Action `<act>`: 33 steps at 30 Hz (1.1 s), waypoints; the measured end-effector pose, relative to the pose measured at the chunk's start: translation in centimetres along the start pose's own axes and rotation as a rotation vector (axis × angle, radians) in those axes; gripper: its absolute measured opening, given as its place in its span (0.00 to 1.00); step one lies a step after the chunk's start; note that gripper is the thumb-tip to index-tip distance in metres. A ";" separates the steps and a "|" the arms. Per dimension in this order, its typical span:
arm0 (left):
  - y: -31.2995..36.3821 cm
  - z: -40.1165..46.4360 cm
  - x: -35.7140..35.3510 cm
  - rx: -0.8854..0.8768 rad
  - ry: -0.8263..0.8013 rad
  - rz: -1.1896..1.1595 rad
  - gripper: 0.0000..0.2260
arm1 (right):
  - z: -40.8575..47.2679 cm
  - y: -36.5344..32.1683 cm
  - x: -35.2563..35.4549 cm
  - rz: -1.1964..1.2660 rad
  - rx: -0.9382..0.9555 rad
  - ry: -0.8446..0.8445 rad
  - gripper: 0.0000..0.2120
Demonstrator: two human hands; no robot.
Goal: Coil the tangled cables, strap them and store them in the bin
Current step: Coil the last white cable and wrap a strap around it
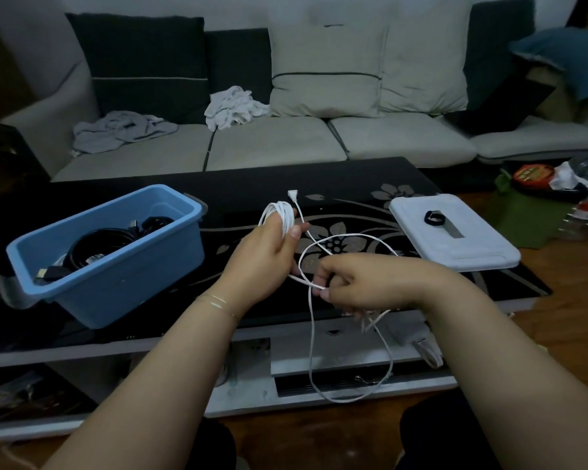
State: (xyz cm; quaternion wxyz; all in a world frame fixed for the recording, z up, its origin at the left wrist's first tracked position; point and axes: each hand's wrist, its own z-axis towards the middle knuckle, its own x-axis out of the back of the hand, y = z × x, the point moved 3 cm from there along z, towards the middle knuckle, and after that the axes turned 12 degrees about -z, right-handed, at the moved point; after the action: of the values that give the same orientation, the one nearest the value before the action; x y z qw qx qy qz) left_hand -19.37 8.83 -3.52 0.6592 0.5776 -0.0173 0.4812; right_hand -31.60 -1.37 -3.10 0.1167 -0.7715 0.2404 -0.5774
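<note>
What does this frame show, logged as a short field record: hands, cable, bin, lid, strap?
left hand: holds the wound loops of the white cable
right hand: pinches the loose run
cable slack: hangs past the table edge
blue bin: open, on the table left, black cables inside
white lid: flat on the table right
black strap: on the lid

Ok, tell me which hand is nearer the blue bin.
Left. The left hand, gripping the white cable, is just right of the blue bin; the right hand is farther right.
</note>
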 end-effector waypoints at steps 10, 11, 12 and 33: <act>1.0 -0.3 -0.7 0.016 -0.210 0.263 0.27 | -1.0 0.7 1.4 0.378 0.231 0.055 0.03; 0.7 -0.2 -0.6 0.027 -0.221 0.225 0.30 | -1.0 0.9 1.5 0.419 0.240 0.082 0.03; 0.6 -0.2 -0.6 0.032 -0.225 0.185 0.32 | -0.9 1.2 1.7 0.438 0.235 0.123 0.04; 2.3 -1.3 -1.0 0.147 -0.321 -0.678 0.19 | 1.2 2.4 3.1 0.409 0.114 0.685 0.06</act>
State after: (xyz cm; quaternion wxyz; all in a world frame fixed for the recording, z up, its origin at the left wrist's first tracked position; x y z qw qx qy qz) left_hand -22.16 8.92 -2.83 0.7267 0.6643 0.1061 0.1391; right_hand -30.31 -5.13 -1.96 0.1848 -0.4631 0.3815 -0.7783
